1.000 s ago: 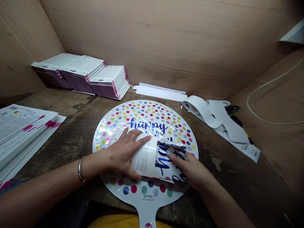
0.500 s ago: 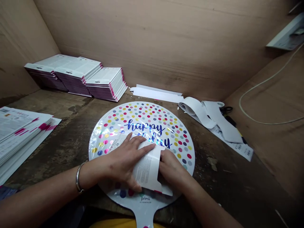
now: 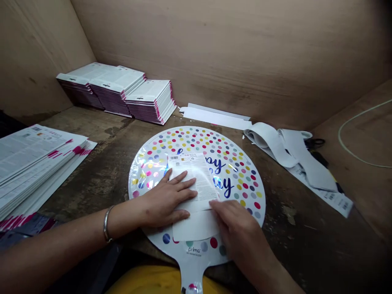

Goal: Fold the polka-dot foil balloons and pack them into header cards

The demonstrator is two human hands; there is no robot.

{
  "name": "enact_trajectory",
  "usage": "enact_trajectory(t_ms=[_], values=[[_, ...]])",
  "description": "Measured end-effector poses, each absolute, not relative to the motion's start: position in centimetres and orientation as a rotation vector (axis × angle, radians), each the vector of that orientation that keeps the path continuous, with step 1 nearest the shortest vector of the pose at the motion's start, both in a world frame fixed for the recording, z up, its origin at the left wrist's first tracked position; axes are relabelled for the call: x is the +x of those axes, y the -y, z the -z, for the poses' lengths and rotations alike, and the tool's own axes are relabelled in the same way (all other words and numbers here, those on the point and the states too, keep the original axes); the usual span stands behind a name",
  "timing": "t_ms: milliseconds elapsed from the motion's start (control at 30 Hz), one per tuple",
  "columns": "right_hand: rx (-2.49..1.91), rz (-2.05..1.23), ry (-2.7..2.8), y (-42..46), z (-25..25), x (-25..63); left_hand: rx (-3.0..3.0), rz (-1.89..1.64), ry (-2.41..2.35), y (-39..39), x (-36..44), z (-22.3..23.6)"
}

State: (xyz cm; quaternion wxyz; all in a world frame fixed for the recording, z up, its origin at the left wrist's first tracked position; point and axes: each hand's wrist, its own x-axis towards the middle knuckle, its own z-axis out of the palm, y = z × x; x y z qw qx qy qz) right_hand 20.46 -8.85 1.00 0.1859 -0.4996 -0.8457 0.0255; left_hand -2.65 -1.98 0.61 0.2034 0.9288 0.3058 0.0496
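Note:
A round foil balloon (image 3: 171, 143) with coloured dots and blue "happy" lettering lies flat before me, its neck towards me. On top of it rests a white printed card envelope (image 3: 196, 226), its blank flap folded out on the near side. My left hand (image 3: 165, 202) lies flat on the envelope with fingers spread. At the envelope's right edge, by the flap crease, my right hand (image 3: 241, 228) pinches the card between thumb and curled fingers. Those curled fingers are partly hidden from view.
Stacked envelopes (image 3: 147, 90) stand against the back wall. More printed envelopes (image 3: 36, 155) are piled at left. White paper strips (image 3: 217, 116) lie behind the balloon. A loose label strip (image 3: 321, 175) and scissors (image 3: 315, 143) are at right.
My right hand has come out of the envelope's opening and now grips its right edge. The envelope has turned, and its flap shows towards me. The camera view has shifted left.

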Motion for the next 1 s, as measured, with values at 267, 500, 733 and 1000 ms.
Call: enact_trajectory(t_ms=[267, 500, 733, 1000], values=[[-1.260, -0.102, 2.480, 8.0, 0.8, 20.2, 2.483, -0.291, -1.067, 3.2, -3.5, 0.7], [-1.367, -0.541, 2.264, 4.9, -2.1, 18.7, 2.416, -0.280, -1.076, 3.8, -4.0, 0.6], [-1.316, -0.654, 2.384, 5.2, -0.3, 16.8, 2.391, -0.313, -1.065, 3.6, -3.9, 0.8], [-1.157, -0.693, 2.425, 5.2, -0.1, 17.1, 2.409, -0.282, -1.077, 3.5, -3.7, 0.3]])
